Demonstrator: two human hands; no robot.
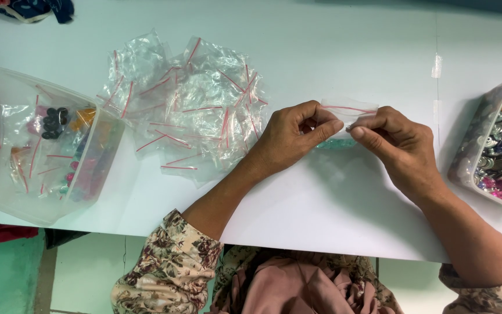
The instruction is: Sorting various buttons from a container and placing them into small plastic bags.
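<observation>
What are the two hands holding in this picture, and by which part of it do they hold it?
Both hands, left hand and right hand, pinch one small clear zip bag along its red-striped top edge, one at each end. Teal pieces show at its bottom.

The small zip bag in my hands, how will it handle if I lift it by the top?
The bag is thin clear film, so probably floppy. Teal pieces sit low, so it would likely sag. Both hands, left and right, pinch its strip; film may be slippery.
</observation>
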